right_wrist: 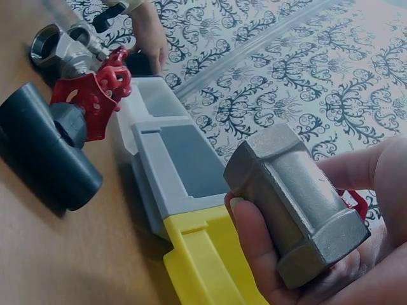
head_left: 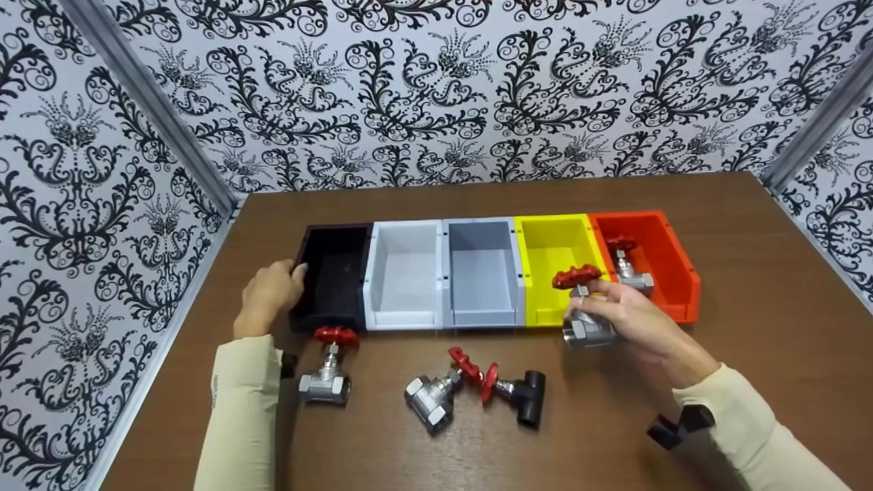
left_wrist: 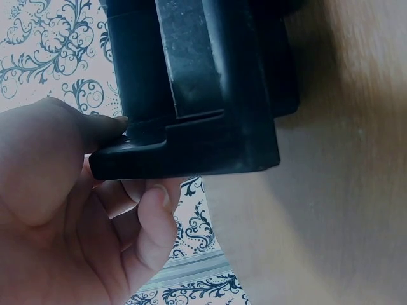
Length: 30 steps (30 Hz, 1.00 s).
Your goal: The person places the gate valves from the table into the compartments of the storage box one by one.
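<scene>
My right hand [head_left: 641, 324] grips a steel valve with a red handwheel [head_left: 592, 331] in front of the yellow bin [head_left: 549, 317]. The right wrist view shows the valve's hexagonal-ended body [right_wrist: 296, 200] between thumb and fingers. My left hand [head_left: 271, 292] pinches the side wall of the black bin [head_left: 331, 320]; in the left wrist view the thumb is inside the rim [left_wrist: 184, 155] and the fingers outside. A second steel valve [head_left: 627, 273] lies in the red-orange bin [head_left: 685, 307]. On the table stands another steel valve [head_left: 326, 385] just in front of the black bin.
A white bin [head_left: 405, 319] and a grey bin [head_left: 484, 317] complete the joined row. Before them on the brown table [head_left: 477, 457] lie a steel valve [head_left: 431, 401] and a black-bodied valve [head_left: 530, 399], their red handwheels close together. Patterned walls [head_left: 436, 88] enclose the back and sides.
</scene>
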Tool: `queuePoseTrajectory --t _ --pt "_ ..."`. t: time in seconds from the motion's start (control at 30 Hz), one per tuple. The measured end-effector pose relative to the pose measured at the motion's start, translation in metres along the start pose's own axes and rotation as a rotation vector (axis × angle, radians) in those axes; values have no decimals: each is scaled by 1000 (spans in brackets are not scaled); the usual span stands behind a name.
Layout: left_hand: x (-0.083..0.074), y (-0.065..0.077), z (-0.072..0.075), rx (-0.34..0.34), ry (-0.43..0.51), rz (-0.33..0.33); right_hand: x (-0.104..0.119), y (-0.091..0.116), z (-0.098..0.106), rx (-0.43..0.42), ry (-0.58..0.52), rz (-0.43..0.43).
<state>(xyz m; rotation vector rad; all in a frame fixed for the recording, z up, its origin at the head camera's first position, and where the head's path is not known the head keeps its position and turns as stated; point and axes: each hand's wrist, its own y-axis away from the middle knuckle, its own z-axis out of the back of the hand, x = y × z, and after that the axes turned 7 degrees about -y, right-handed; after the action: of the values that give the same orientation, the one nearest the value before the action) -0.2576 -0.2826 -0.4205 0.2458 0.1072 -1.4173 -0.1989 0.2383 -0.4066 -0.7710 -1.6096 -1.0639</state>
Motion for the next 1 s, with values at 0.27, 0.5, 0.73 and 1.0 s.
queuePoseTrajectory --t 0.27,0.5,0.73,1.0 --pt "0 1 0 -4 6 0 5 -3 -1 -37 -24 5" --pt "-1 0 1 -6 7 -3 8 -7 -1 -60 -18 37" --pt "-1 1 1 -12 -6 -8 12 -11 1 -81 -48 21" --pt "1 1 1 -25 1 -12 18 -15 3 -126 13 -9"
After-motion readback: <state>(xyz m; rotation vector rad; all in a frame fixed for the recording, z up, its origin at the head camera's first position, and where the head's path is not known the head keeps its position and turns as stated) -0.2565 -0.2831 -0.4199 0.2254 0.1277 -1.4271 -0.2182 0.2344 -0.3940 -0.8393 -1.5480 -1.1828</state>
